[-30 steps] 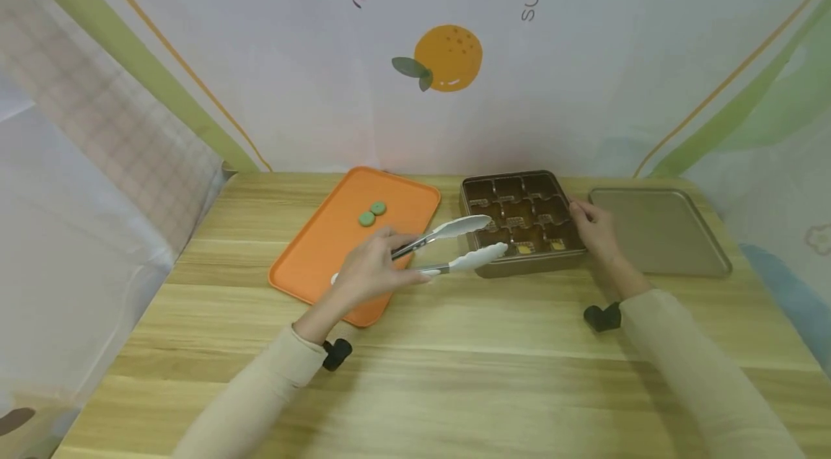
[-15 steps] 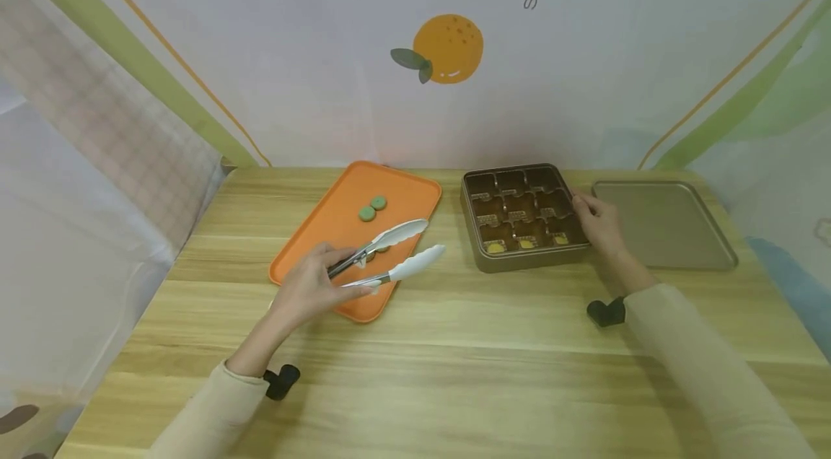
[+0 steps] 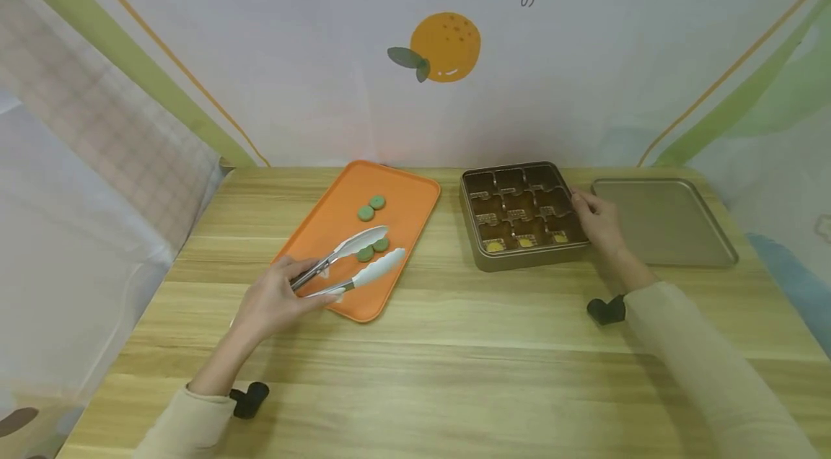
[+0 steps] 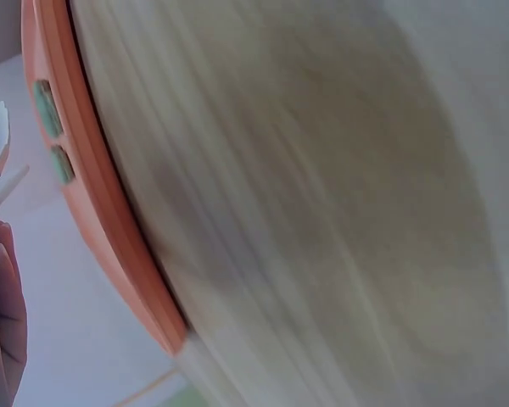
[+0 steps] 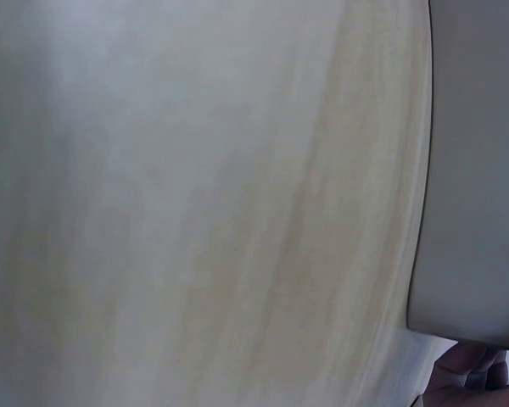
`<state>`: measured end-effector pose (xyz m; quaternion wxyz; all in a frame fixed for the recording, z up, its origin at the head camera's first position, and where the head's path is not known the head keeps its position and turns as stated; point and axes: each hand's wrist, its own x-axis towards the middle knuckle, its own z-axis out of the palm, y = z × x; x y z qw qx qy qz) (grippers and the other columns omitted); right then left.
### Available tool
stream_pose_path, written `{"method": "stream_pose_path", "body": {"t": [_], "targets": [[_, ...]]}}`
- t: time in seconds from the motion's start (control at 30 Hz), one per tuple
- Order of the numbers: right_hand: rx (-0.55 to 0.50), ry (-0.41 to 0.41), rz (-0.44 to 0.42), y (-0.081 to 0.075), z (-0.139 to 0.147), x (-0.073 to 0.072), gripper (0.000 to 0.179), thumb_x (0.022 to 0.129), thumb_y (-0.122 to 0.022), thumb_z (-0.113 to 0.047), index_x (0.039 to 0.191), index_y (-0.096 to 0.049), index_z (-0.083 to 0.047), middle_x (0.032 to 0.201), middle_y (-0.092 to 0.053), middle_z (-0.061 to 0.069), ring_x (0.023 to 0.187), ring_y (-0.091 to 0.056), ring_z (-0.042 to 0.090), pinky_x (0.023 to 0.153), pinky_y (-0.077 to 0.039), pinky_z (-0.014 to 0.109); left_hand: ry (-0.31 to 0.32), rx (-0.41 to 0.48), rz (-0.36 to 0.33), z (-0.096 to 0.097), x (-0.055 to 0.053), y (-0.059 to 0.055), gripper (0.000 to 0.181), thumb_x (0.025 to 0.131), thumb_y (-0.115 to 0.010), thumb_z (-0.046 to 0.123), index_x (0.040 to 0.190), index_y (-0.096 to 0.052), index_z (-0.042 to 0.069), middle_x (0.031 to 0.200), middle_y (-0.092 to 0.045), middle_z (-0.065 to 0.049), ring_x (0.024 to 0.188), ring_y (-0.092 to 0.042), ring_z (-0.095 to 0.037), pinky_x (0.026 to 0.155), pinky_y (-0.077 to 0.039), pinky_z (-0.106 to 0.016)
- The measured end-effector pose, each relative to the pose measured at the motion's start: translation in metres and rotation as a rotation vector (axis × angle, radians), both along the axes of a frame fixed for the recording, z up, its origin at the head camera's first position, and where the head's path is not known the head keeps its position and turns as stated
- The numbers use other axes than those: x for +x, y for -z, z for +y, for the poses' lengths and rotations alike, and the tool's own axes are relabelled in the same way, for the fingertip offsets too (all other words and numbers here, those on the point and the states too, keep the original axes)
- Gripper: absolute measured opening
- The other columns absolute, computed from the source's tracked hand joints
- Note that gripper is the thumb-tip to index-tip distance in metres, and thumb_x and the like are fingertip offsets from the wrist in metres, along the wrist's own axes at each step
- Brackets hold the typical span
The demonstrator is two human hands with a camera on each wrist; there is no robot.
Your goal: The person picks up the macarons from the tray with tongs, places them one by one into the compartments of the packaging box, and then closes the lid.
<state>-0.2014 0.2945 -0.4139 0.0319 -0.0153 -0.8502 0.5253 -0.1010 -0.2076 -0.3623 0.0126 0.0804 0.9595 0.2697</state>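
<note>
My left hand point(image 3: 273, 300) holds metal tongs point(image 3: 359, 241) with pale scalloped tips, their arms spread apart. The tips hang over the orange tray point(image 3: 405, 192), around the nearer pair of green round pieces point(image 3: 366, 254), with nothing visibly pinched. Farther back on that tray lies another green pair point(image 3: 366, 213). At the right, my right hand point(image 3: 597, 224) grips the right edge of a brown square tin point(image 3: 535, 258) divided into compartments. Yellow pieces point(image 3: 495, 247) sit in its front row. In the right wrist view, fingers point(image 5: 467, 369) show beyond the tin's wall.
A flat bronze-coloured lid point(image 3: 669, 221) lies right of the tin, partly behind my right hand. Wooden tabletop point(image 3: 441, 351) spans the foreground. A printed cloth point(image 3: 292, 84) hangs behind the table's back edge.
My left hand has drawn the spread tongs leftward from the tin to above the orange tray. The tin's front-left yellow piece and the nearer green pieces have come into view. My right hand stays put.
</note>
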Motion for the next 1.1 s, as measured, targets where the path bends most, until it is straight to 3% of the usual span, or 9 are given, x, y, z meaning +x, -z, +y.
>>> {"method": "stream_pose_path", "body": {"t": [0.5, 1.1], "targets": [[0.008, -0.018, 0.038, 0.003, 0.003, -0.003, 0.048, 0.103, -0.034, -0.026, 0.141, -0.035, 0.005, 0.144, -0.034, 0.024, 0.132, -0.032, 0.043, 0.105, -0.029, 0.054, -0.047, -0.105, 0.034, -0.026, 0.007, -0.001, 0.066, 0.071, -0.077, 0.050, 0.120, -0.065, 0.008, 0.088, -0.054, -0.012, 0.060, -0.039, -0.017, 0.051, -0.031, -0.028], [0.007, -0.001, -0.017, 0.003, 0.001, -0.005, 0.049, 0.103, -0.032, -0.027, 0.142, -0.034, 0.002, 0.145, -0.033, 0.024, 0.134, -0.028, 0.044, 0.107, -0.027, 0.054, -0.043, -0.174, 0.088, -0.031, 0.005, 0.003, 0.059, 0.070, -0.081, 0.038, 0.116, -0.066, 0.004, 0.084, -0.056, -0.011, 0.056, -0.039, -0.015, 0.048, -0.031, -0.027]]}}
